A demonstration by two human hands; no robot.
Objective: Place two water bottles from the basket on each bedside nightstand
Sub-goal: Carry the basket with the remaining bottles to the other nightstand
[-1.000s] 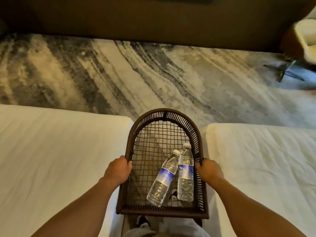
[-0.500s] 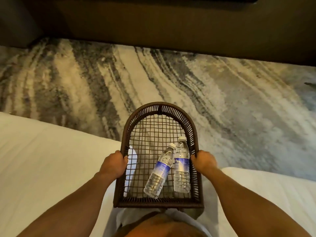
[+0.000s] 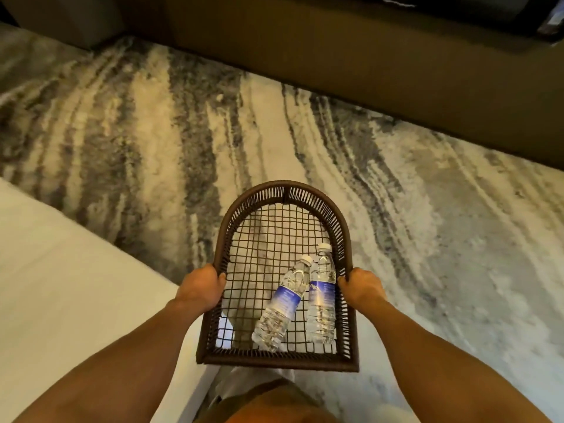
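I carry a dark brown wicker basket [image 3: 283, 193] with an arched far end and a mesh bottom, held level in front of me. My left hand [image 3: 200, 286] grips its left rim and my right hand [image 3: 361, 285] grips its right rim. Two clear water bottles with blue labels and white caps lie in its near right part: one bottle [image 3: 282, 303] tilted with its cap to the upper right, the other bottle [image 3: 320, 300] nearly straight beside it, their necks touching. No nightstand is in view.
A white bed [image 3: 61, 285] fills the left foreground. Grey and cream streaked carpet [image 3: 427, 209] spreads ahead and to the right. A long dark brown furniture base [image 3: 366, 56] runs along the far side.
The view has swung left and forward: the white bed on the right has dropped out of sight and more carpet shows. The basket stays in both hands, bottles unmoved.
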